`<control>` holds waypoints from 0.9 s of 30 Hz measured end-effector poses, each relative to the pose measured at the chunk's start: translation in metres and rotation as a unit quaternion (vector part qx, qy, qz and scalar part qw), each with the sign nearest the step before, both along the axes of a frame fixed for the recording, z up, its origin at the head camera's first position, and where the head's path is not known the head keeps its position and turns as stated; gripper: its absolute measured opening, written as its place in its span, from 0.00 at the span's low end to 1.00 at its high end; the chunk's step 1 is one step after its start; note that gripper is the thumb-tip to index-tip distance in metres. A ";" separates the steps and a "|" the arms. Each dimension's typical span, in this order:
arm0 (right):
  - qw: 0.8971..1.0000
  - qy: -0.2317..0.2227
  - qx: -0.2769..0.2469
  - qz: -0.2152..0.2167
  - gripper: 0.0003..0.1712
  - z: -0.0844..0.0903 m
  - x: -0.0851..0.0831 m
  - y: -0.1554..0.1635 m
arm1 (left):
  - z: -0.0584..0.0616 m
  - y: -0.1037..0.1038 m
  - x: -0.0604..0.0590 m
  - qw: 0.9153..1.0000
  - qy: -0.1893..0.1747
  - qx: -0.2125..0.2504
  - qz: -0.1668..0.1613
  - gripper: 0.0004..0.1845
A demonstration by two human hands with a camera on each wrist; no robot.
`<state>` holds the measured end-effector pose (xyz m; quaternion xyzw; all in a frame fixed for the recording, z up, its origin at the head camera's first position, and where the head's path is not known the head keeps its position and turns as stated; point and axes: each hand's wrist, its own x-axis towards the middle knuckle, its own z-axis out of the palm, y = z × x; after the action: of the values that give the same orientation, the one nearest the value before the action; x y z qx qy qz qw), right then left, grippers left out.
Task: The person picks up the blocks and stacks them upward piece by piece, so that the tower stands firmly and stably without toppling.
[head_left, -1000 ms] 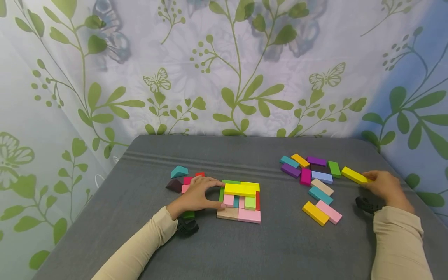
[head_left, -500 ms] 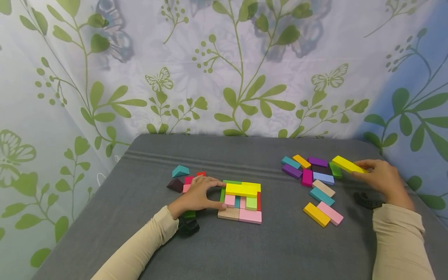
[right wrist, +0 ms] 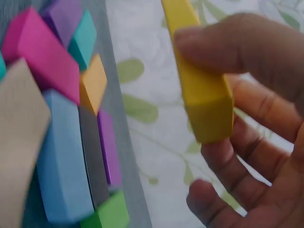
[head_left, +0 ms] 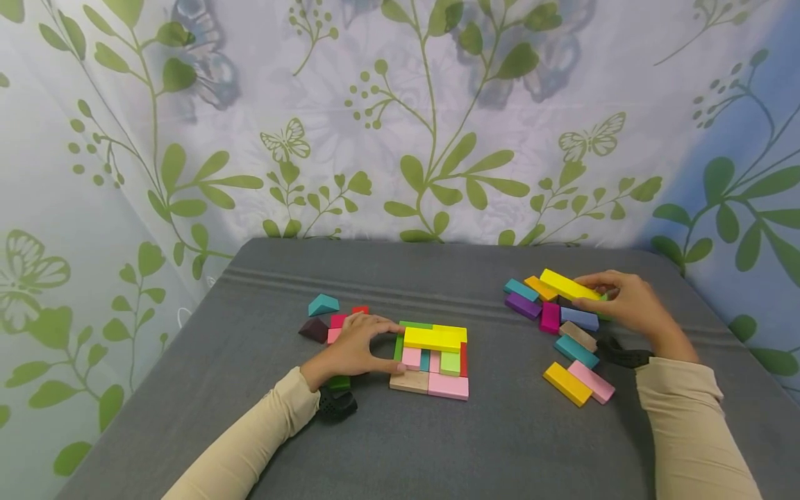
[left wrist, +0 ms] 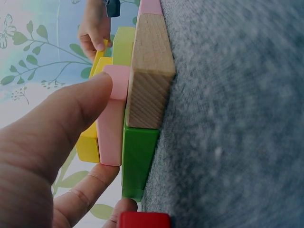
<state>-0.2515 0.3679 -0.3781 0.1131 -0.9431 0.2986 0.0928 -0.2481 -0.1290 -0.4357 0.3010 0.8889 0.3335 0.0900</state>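
Right hand [head_left: 628, 303] pinching yellow block [head_left: 567, 285], aloft

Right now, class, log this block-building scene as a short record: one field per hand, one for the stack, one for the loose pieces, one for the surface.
left hand: left hand rests against the block stack, fingers touching its left side
right hand: right hand grips a long yellow block, lifted above the loose blocks
stack: top piece yellow; pink, green and bare wood below
loose pieces: teal wedge and dark wedge left of stack
surface: grey cloth
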 end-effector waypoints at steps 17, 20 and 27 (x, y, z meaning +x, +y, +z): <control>0.984 -0.027 -0.049 0.169 0.18 0.010 0.004 -0.088 | -0.002 -0.001 -0.002 1.000 0.007 0.002 -0.006 0.39; 0.979 -0.026 -0.045 0.199 0.18 0.008 0.007 -0.103 | -0.001 -0.002 -0.002 1.000 0.010 0.003 -0.007 0.39; 0.962 -0.001 -0.047 0.270 0.18 0.001 0.013 -0.137 | -0.001 -0.002 0.000 1.000 0.003 0.000 -0.005 0.39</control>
<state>-0.2388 0.2313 -0.3772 0.3587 -0.8626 0.3566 0.0130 -0.2485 -0.1308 -0.4364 0.3065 0.8877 0.3318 0.0895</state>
